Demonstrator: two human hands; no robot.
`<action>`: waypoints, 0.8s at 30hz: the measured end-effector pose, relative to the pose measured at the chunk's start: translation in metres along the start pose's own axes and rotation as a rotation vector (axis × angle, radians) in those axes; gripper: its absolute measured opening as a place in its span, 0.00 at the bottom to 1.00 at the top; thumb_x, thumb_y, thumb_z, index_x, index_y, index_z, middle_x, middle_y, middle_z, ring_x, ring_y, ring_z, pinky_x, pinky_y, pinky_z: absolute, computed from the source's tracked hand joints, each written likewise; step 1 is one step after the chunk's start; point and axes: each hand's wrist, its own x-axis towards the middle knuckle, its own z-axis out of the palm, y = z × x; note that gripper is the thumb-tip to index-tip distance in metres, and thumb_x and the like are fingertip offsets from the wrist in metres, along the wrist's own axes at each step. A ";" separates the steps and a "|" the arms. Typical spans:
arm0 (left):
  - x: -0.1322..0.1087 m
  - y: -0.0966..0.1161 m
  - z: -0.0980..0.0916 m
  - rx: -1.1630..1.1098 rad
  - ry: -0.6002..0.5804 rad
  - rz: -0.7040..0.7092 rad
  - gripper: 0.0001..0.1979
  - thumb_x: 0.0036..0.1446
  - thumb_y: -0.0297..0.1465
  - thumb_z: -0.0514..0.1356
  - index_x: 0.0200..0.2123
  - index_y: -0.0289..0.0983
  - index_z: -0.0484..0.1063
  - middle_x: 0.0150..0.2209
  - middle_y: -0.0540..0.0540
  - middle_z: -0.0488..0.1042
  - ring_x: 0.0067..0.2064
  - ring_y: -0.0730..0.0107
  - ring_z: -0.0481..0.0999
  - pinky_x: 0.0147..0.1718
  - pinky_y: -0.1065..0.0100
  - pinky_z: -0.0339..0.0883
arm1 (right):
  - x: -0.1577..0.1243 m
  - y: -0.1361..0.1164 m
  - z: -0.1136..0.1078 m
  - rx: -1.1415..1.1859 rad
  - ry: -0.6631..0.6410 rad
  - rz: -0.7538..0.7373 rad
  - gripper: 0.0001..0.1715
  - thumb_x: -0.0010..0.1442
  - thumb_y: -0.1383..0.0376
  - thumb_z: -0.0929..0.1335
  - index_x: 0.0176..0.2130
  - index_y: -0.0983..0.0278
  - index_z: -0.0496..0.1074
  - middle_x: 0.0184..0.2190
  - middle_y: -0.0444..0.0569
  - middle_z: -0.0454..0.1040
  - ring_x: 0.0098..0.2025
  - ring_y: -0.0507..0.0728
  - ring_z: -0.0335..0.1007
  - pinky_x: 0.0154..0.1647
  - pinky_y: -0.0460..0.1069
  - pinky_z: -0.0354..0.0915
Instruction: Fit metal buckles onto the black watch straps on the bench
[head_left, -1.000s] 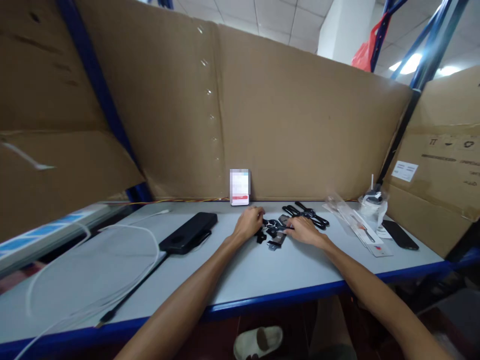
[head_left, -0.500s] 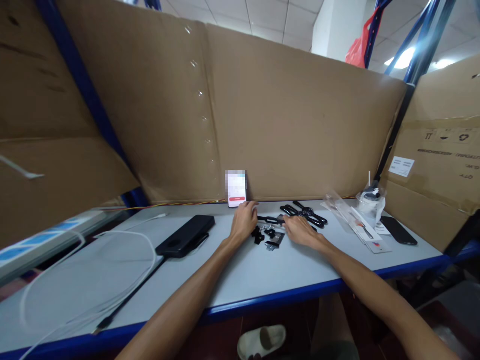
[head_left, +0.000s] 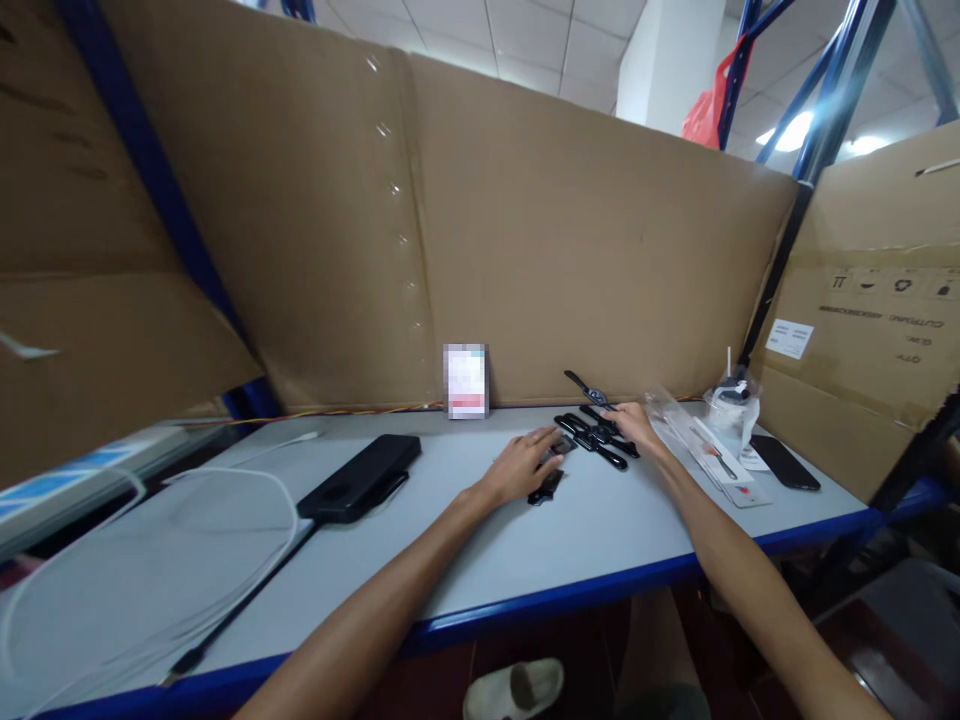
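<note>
My right hand (head_left: 634, 428) pinches the end of a long black piece with a round middle (head_left: 596, 398). That piece is raised and tilted above the table; its exact kind is too small to make out. Just below lies a pile of glossy black looped pieces (head_left: 601, 440), crossed over each other. My left hand (head_left: 523, 465) rests palm down with its fingers spread over small dark parts, which it mostly hides. A small flat black part (head_left: 547, 487) shows below its fingers, and a greyish part (head_left: 562, 443) lies by the fingertips.
A lit phone (head_left: 466, 382) leans on the cardboard wall. To the left are a black power bank (head_left: 361, 478), white cables and a power strip (head_left: 82, 490). On the right lie packaged items (head_left: 712, 455), a bagged cup (head_left: 733, 402) and a dark phone (head_left: 785, 462).
My right hand has moved right and lifted a long black piece from the pile. My left hand has moved right and down, now covering the small parts.
</note>
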 end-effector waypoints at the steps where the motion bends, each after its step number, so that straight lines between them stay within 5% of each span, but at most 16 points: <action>1: 0.000 0.003 0.002 0.002 -0.037 0.018 0.26 0.69 0.44 0.50 0.64 0.40 0.65 0.67 0.39 0.65 0.68 0.55 0.63 0.65 0.51 0.58 | -0.001 0.001 0.003 -0.016 -0.010 -0.003 0.17 0.57 0.56 0.69 0.23 0.65 0.69 0.16 0.40 0.62 0.22 0.51 0.58 0.25 0.46 0.49; 4: -0.001 0.007 -0.003 0.004 -0.081 0.053 0.24 0.69 0.45 0.50 0.60 0.40 0.70 0.64 0.40 0.70 0.65 0.55 0.68 0.63 0.54 0.60 | -0.005 -0.003 0.012 -0.149 -0.070 -0.059 0.21 0.61 0.56 0.67 0.22 0.65 0.70 0.17 0.42 0.63 0.23 0.52 0.59 0.26 0.46 0.49; 8: 0.001 0.007 -0.021 0.027 -0.076 0.049 0.20 0.69 0.42 0.49 0.45 0.39 0.78 0.47 0.41 0.81 0.52 0.58 0.77 0.54 0.61 0.67 | -0.015 -0.012 0.019 -0.402 -0.133 -0.132 0.25 0.67 0.57 0.63 0.24 0.67 0.74 0.22 0.48 0.72 0.28 0.54 0.67 0.28 0.47 0.50; 14: 0.002 0.009 -0.030 0.087 -0.058 -0.048 0.15 0.66 0.38 0.53 0.35 0.38 0.77 0.38 0.40 0.79 0.45 0.58 0.78 0.45 0.63 0.69 | -0.039 -0.027 0.028 -0.618 -0.124 -0.173 0.24 0.71 0.56 0.61 0.34 0.65 0.80 0.37 0.57 0.81 0.40 0.59 0.76 0.35 0.47 0.57; 18: 0.001 0.010 -0.021 0.045 -0.041 0.008 0.16 0.66 0.39 0.53 0.47 0.39 0.76 0.50 0.39 0.78 0.52 0.56 0.77 0.53 0.58 0.68 | -0.046 -0.032 0.030 -0.650 -0.153 -0.197 0.18 0.66 0.53 0.68 0.37 0.63 0.80 0.38 0.56 0.82 0.44 0.60 0.77 0.36 0.47 0.59; 21: -0.001 0.009 -0.009 0.024 -0.060 0.053 0.24 0.67 0.43 0.52 0.61 0.40 0.68 0.66 0.38 0.66 0.63 0.54 0.70 0.61 0.54 0.62 | -0.040 -0.032 0.027 -0.608 -0.088 -0.153 0.17 0.66 0.54 0.68 0.41 0.63 0.80 0.41 0.54 0.82 0.45 0.60 0.77 0.36 0.47 0.59; 24: -0.001 0.007 -0.001 0.028 -0.095 0.026 0.27 0.68 0.46 0.49 0.64 0.41 0.66 0.69 0.39 0.62 0.64 0.54 0.69 0.63 0.53 0.61 | -0.033 -0.028 0.024 -0.586 -0.012 -0.129 0.18 0.68 0.55 0.66 0.42 0.64 0.79 0.43 0.55 0.82 0.47 0.60 0.77 0.38 0.48 0.60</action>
